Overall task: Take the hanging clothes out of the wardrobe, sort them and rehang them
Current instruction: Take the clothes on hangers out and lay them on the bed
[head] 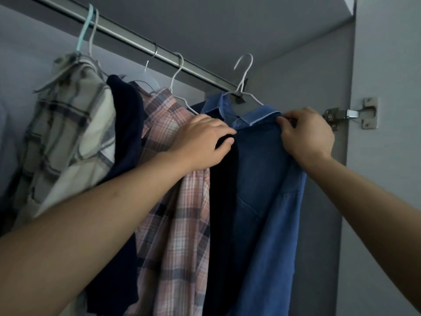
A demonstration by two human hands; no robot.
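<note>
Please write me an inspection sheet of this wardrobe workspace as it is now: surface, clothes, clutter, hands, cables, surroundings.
Surface: metal rail runs from upper left down to the right.
Job's things: cream plaid shirt, navy garment, pink plaid shirt hang on hangers; denim shirt on a white wire hanger, its hook apparently off the rail.
Clutter: nothing seen.
Grippers: left hand grips dark fabric beside the denim; right hand pinches the denim collar.
Cables: nothing seen.
Surroundings: grey wardrobe wall, door hinge.

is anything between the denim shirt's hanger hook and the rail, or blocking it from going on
Nothing visible blocks it. The blue denim shirt is held by both hands, left hand, right hand; its white wire hanger hook sits just off the metal rail.
</note>
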